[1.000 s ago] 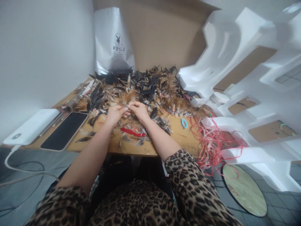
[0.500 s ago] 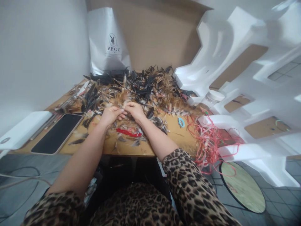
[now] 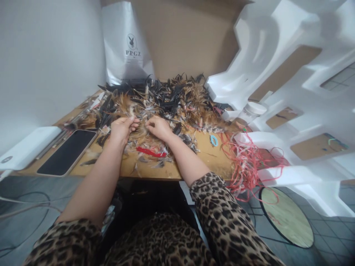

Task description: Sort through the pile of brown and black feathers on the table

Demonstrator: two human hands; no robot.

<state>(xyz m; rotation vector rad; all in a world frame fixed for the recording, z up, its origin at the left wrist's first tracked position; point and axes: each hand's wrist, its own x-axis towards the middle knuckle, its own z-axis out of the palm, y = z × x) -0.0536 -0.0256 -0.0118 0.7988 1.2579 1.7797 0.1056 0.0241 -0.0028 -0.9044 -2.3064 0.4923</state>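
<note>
Brown feathers (image 3: 124,103) stick up from between the thumb and fingers of my left hand (image 3: 121,129), which is closed on their pale ends. My right hand (image 3: 159,127) is a short way to the right, its fingers pinched together low over loose feathers; what they hold, if anything, is too small to make out. Around and behind both hands lies a heap of black and brown feathers (image 3: 169,98). A bundle of red strands (image 3: 151,152) rests on the table in front of my hands, among small feather scraps.
A phone (image 3: 67,152) and a white power bank (image 3: 29,147) lie on the left of the table (image 3: 205,160). To the right are a blue ring (image 3: 213,140), tangled pink strings (image 3: 248,162), a lidded jar (image 3: 251,112) and white foam packing (image 3: 266,55). A silver bag (image 3: 126,48) stands behind.
My hands have come apart: the left has moved left with the brown feathers, while the right has stayed near its place. The view has tilted slightly.
</note>
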